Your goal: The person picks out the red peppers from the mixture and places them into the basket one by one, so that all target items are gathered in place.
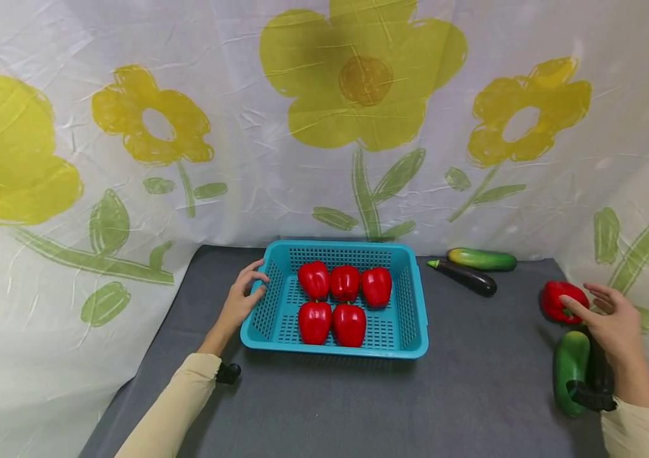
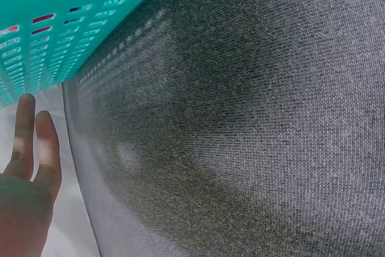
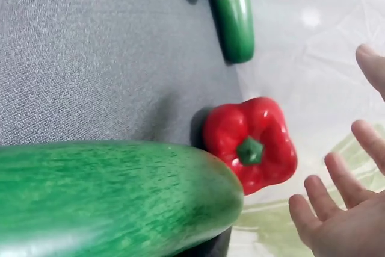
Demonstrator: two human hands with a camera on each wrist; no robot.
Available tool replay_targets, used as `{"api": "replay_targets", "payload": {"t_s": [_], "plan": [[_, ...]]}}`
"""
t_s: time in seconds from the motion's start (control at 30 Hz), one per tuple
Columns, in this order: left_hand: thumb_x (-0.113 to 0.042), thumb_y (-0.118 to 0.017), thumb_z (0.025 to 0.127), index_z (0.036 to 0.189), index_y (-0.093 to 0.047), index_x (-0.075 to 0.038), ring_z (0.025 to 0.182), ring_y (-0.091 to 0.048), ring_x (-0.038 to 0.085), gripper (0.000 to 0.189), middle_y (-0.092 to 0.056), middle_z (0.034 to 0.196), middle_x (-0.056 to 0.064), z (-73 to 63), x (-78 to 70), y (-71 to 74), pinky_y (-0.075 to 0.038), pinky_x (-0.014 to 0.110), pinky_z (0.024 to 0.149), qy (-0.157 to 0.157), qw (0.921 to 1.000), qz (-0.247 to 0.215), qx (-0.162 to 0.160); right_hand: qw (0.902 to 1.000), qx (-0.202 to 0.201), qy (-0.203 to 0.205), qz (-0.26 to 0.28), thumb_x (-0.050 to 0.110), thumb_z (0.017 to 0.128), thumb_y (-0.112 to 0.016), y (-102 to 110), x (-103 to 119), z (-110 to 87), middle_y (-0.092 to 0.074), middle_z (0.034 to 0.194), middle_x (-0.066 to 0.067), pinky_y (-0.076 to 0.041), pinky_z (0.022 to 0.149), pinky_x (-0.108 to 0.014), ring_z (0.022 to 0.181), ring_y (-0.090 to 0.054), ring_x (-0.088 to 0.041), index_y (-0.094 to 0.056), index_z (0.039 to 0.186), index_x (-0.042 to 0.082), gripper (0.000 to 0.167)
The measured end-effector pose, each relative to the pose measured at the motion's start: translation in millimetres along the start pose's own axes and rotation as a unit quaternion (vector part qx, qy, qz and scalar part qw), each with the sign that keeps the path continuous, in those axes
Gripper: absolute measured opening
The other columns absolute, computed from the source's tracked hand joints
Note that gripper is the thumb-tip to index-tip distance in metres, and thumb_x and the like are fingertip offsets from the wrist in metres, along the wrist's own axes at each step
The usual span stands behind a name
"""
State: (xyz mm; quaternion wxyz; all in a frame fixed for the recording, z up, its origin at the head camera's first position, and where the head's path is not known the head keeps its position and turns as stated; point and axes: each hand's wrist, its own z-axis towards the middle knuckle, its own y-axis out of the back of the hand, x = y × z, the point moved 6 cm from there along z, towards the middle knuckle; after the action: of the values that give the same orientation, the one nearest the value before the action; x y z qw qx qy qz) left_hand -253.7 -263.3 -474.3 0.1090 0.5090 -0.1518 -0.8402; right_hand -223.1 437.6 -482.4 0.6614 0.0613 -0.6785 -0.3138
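A turquoise plastic basket [image 1: 404, 346] holds several red bell peppers [image 1: 314, 322] in two rows. My left hand [image 1: 242, 299] is at the basket's left rim, fingertips right at the edge. In the left wrist view two fingers [image 2: 48, 151] extend near the perforated side wall. On the far right, my right hand [image 1: 616, 321] reaches over another red bell pepper [image 1: 559, 301], fingers spread. The right wrist view shows that pepper [image 3: 249, 145] with its green stem toward the camera and a gap between it and the hand [image 3: 349, 221].
Below the right hand lie a green cucumber [image 1: 571, 372] and a dark eggplant [image 1: 600, 366], partly covered by the wrist. Right of the basket rest another eggplant [image 1: 467, 278] and a yellow-green cucumber [image 1: 482, 259]. A flower-printed white cloth [image 1: 232, 191] hangs around the grey tabletop [image 1: 324, 407].
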Motion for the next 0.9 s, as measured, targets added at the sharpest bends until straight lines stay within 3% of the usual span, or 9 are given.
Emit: {"api": "replay_targets", "payload": {"t_s": [0.1,0.27,0.33,0.43,0.57,0.9], "plan": [[0.016,-0.055,0.094,0.105,-0.058,0.016,0.134,-0.033,0.056,0.012,-0.037,0.148,0.035,0.2,-2.1,0.2,-0.037,0.069,0.09,0.003,1.0,0.0,0.001,0.9996,0.012,-0.013,-0.021,0.035,0.092,-0.076,-3.5,-2.9,3.7,-0.031,0.157,-0.03,-0.038,0.103,-0.028,0.142,-0.031,-0.047,-0.052,0.146,0.026,0.06],[0.017,-0.054,0.094,0.107,-0.059,0.017,0.136,-0.032,0.055,0.013,-0.035,0.15,0.035,0.5,9.0,1.1,-0.036,0.068,0.092,0.01,0.9999,-0.005,-0.001,0.9991,0.006,-0.031,-0.028,0.04,0.091,-0.075,-10.2,-8.2,13.4,-0.031,0.157,-0.031,-0.035,0.109,-0.046,0.14,-0.032,-0.051,-0.046,0.152,0.014,0.073],[0.016,-0.054,0.095,0.108,-0.06,0.016,0.138,-0.032,0.054,0.014,-0.034,0.152,0.034,0.7,20.9,0.9,-0.035,0.068,0.093,0.013,0.9999,-0.002,-0.003,0.9988,0.0,-0.044,-0.023,0.041,0.09,-0.076,-12.6,-11.2,16.8,-0.031,0.157,-0.029,-0.038,0.107,-0.043,0.139,-0.032,-0.049,-0.045,0.153,0.012,0.076],[0.013,-0.055,0.096,0.109,-0.061,0.013,0.139,-0.032,0.05,0.014,-0.035,0.153,0.029,0.2,34.6,0.4,-0.035,0.068,0.095,0.015,0.9999,0.003,-0.006,0.998,-0.004,-0.062,-0.012,0.042,0.089,-0.076,-16.0,-15.6,21.7,-0.031,0.157,-0.028,-0.046,0.09,-0.028,0.135,-0.033,-0.045,-0.044,0.153,0.01,0.079],[0.011,-0.055,0.097,0.109,-0.062,0.009,0.14,-0.033,0.046,0.014,-0.036,0.155,0.024,-0.2,40.7,0.1,-0.035,0.066,0.095,0.009,0.9999,-0.004,-0.008,0.997,-0.009,-0.077,-0.003,0.042,0.088,-0.078,-18.7,-20.5,26.3,-0.034,0.154,-0.029,-0.041,0.066,-0.013,0.129,-0.036,-0.041,-0.046,0.15,0.007,0.078],[-0.003,-0.056,0.099,0.109,-0.062,0.003,0.135,-0.039,0.043,0.012,-0.039,0.154,0.021,-2.2,42.7,0.2,-0.041,0.048,0.084,-0.032,0.9994,0.002,-0.012,0.9955,-0.009,-0.095,-0.002,0.04,0.086,-0.081,-22.6,-29.7,31.2,-0.037,0.151,-0.024,-0.041,0.066,-0.015,0.125,-0.038,-0.04,-0.044,0.15,0.002,0.083]]}}
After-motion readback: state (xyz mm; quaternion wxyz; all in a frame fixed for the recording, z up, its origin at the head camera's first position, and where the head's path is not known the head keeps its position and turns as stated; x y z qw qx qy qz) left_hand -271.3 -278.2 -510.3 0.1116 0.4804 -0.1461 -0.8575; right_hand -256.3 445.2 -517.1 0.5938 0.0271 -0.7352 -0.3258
